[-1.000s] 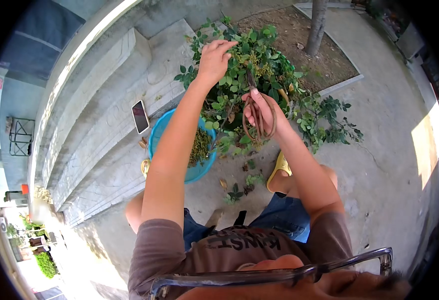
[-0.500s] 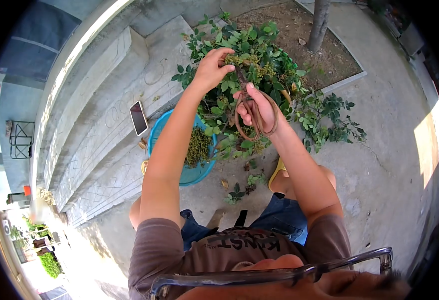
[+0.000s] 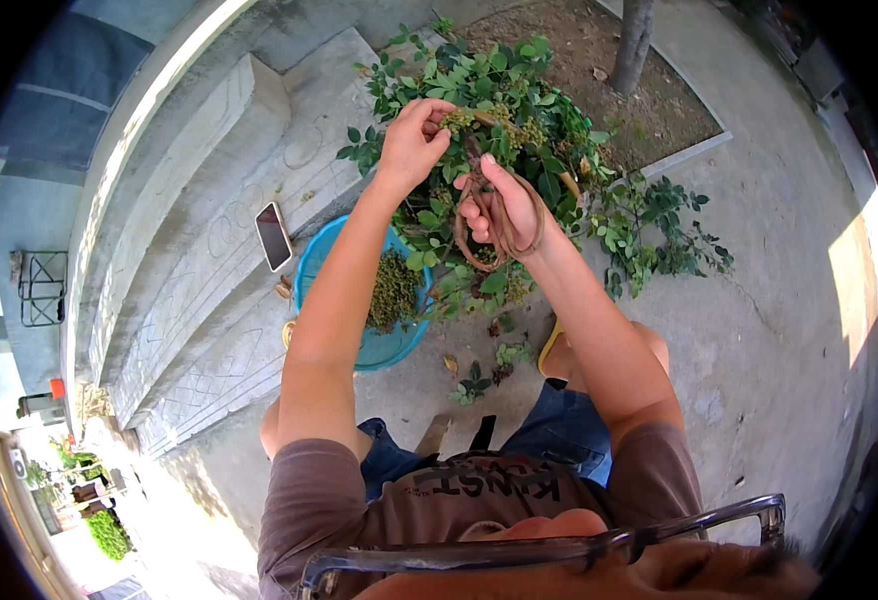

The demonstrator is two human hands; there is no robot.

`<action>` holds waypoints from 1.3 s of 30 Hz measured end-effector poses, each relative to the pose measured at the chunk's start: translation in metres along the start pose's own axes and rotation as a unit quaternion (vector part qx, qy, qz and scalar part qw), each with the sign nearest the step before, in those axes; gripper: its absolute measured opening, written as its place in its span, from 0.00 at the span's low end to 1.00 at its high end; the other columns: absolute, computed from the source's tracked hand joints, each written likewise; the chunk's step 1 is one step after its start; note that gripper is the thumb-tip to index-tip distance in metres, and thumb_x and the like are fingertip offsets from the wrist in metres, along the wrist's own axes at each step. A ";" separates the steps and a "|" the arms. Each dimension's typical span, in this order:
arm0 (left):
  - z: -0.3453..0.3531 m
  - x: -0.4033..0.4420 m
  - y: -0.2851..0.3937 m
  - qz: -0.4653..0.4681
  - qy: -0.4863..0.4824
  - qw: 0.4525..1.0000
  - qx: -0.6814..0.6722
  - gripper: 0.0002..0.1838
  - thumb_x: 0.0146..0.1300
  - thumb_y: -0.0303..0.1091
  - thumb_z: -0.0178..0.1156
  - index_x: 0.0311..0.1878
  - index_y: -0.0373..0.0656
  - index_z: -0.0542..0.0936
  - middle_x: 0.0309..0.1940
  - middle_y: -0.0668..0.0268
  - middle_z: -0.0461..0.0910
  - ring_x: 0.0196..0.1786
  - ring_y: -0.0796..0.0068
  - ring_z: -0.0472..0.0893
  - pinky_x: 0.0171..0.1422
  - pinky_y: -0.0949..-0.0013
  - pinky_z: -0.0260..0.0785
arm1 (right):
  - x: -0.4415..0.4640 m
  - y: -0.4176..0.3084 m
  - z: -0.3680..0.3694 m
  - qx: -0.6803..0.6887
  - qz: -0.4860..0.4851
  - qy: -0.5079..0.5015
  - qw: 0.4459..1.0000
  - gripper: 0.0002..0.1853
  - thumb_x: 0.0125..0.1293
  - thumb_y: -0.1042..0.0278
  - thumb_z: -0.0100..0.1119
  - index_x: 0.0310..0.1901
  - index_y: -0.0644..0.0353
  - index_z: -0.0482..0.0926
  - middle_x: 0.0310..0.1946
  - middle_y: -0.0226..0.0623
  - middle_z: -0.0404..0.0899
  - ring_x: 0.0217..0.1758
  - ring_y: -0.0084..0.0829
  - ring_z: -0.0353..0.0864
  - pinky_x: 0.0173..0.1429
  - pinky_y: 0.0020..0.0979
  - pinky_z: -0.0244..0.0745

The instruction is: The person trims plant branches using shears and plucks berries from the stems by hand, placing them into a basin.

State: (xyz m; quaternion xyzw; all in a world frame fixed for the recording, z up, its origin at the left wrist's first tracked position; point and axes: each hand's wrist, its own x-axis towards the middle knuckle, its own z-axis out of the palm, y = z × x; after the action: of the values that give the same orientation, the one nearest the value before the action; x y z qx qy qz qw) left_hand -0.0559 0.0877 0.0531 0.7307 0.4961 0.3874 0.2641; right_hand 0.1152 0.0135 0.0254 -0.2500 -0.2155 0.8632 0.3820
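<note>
Scissors, one pair with big looped handles, sit in the right hand, which is wrapped round them with the thumb near the pivot, the blades pointing into the leafy branches. Whether the blades are parted is too small to tell. They look stiff and fairly weighty, so the loops are the sensible place to grip, clear of the edges. The left hand seems to pinch the edge of a green berry cluster, thumb and fingers bent round it; how firmly, I cannot tell. That cluster should be light and springy, with berries that may bruise or drop, so its stem is the better hold. At least one more cluster shows among the leaves. One blue basin near the branches holds one heap of loose berries, too many to count. One phone lies on the steps, and two yellow sandals show.
</note>
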 end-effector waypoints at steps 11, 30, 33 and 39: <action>0.005 -0.011 -0.003 0.014 0.020 0.999 -0.030 0.16 0.56 0.23 0.60 0.49 0.43 0.78 0.37 0.66 0.75 0.37 0.78 0.75 0.42 0.74 0.72 | -0.001 0.000 0.007 -0.084 -0.040 0.043 0.995 0.24 0.70 0.43 0.47 0.40 0.62 0.73 0.16 0.25 0.67 0.14 0.20 0.63 0.19 0.23 0.57; -0.005 -0.096 0.082 -0.142 0.048 0.789 -0.596 0.18 0.62 0.20 0.54 0.56 0.41 0.70 0.41 0.60 0.77 0.43 0.67 0.79 0.48 0.68 0.74 | -0.048 0.003 0.039 -0.174 -0.373 0.041 0.910 0.25 0.56 0.83 0.66 0.55 0.61 0.70 0.38 0.30 0.77 0.40 0.21 0.76 0.46 0.23 0.73; 0.002 -0.108 0.091 -0.139 0.056 0.782 -0.605 0.17 0.62 0.19 0.54 0.55 0.41 0.72 0.41 0.62 0.77 0.42 0.68 0.79 0.48 0.68 0.75 | -0.055 0.007 0.038 -0.209 -0.375 0.047 0.902 0.27 0.55 0.84 0.66 0.56 0.63 0.69 0.39 0.31 0.77 0.40 0.21 0.76 0.47 0.24 0.73; 0.003 -0.126 0.090 -0.132 0.062 0.788 -0.599 0.13 0.63 0.19 0.54 0.50 0.40 0.74 0.38 0.65 0.77 0.40 0.70 0.80 0.45 0.68 0.74 | -0.061 0.007 0.033 -0.238 -0.317 0.016 0.918 0.26 0.55 0.82 0.66 0.56 0.63 0.69 0.36 0.31 0.78 0.38 0.20 0.76 0.46 0.23 0.73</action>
State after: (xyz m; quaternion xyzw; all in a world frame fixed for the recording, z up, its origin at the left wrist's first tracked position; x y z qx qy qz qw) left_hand -0.0327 -0.0625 0.0827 0.3281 0.2717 0.6127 0.6657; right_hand 0.1273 -0.0441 0.0633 -0.2655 -0.4764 0.6161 0.5683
